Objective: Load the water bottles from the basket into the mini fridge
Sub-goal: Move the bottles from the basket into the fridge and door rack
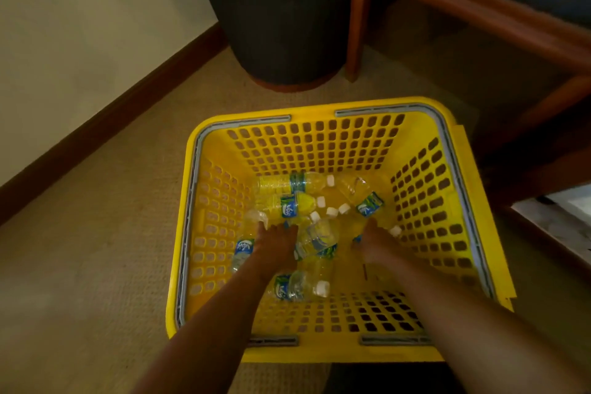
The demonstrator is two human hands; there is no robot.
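Note:
A yellow perforated basket (319, 150) with grey handles stands on the carpet. Several clear water bottles with white caps and blue-green labels lie loose on its bottom, such as one at the back (287, 183) and one at the front (297, 288). Both my arms reach down into it. My left hand (276, 245) has its fingers spread over the bottles at the middle left, gripping none. My right hand (377, 245) lies curled over a bottle; that bottle's cap (396, 230) pokes out on the right. No fridge is recognisable.
A dark round bin (281, 25) stands beyond the basket against the wall. A wooden table frame (479, 6) runs along the right. At the right edge a pale surface (566, 211) shows. Beige carpet (96, 233) lies to the left, edged by a dark skirting board.

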